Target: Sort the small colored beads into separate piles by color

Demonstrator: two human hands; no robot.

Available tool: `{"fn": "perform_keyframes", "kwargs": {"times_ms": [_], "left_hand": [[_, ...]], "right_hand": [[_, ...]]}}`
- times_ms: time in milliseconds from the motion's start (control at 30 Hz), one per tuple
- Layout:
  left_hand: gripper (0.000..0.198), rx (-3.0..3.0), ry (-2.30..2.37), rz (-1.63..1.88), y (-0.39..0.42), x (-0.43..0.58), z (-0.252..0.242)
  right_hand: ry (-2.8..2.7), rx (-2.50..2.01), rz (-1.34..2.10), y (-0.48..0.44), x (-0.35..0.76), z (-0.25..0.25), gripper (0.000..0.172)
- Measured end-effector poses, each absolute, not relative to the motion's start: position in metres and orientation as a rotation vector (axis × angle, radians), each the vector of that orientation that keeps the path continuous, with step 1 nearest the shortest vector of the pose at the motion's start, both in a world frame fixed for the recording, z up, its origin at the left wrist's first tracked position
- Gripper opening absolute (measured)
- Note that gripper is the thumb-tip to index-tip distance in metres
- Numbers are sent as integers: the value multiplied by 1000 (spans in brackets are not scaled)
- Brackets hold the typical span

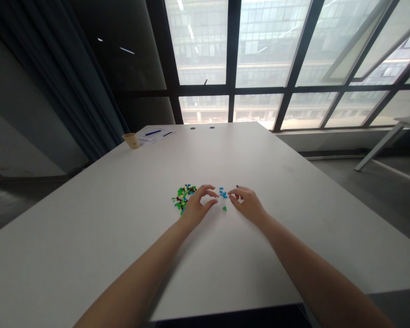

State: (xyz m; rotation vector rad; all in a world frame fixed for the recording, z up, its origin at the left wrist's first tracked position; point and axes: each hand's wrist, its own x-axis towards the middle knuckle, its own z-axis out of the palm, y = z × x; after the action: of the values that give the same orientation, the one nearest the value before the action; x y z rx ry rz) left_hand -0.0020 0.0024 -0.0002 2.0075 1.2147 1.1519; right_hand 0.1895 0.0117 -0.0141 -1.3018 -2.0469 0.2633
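A heap of small plastic bricks (183, 197) in green, blue, yellow and dark colours lies on the white table (123, 237), just beyond my left hand (200, 205). That hand's curved fingers touch the heap's right side, with the thumb and forefinger apart and nothing visible between them. A few blue bricks (222, 193) and a green brick (224, 208) lie between my hands. My right hand (246, 205) is curled close to the blue bricks. A tiny dark piece (237, 186) shows at its fingertips, and I cannot tell whether it is held.
Sheets of paper (155, 135) with a blue pen (153, 132) and a dark pen (167, 134) lie at the table's far end, beside a tan paper cup (131, 140). Windows (259, 59) stand beyond the table, and a white side table (408, 122) stands at the right.
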Motion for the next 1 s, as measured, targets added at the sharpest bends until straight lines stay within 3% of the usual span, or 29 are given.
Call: {"fn": "perform_keyframes", "kwargs": {"times_ms": [167,433,567,733,867,1000], "left_hand": [[32,2042,1190,1048,4,-3,-4],[37,2062,1091,929,5,-3,-10],[30,2151,1398,851,11,-9,-12],[16,2354,1949,392,19,-27,-14],[19,2328,2113,148,21,-35,-15],[19,2322,2093,112,23,-36,-16]], "right_hand": [[-2207,-941,215,4,185,-7,21],[-2322,-922,159,2,182,-6,16],[-2242,-1206,140,12,199,-2,13],[-2007,-1808,96,23,224,-1,16],[-2095,-1966,240,20,227,-1,11],[-2392,-1568,619,12,214,-6,11]]}}
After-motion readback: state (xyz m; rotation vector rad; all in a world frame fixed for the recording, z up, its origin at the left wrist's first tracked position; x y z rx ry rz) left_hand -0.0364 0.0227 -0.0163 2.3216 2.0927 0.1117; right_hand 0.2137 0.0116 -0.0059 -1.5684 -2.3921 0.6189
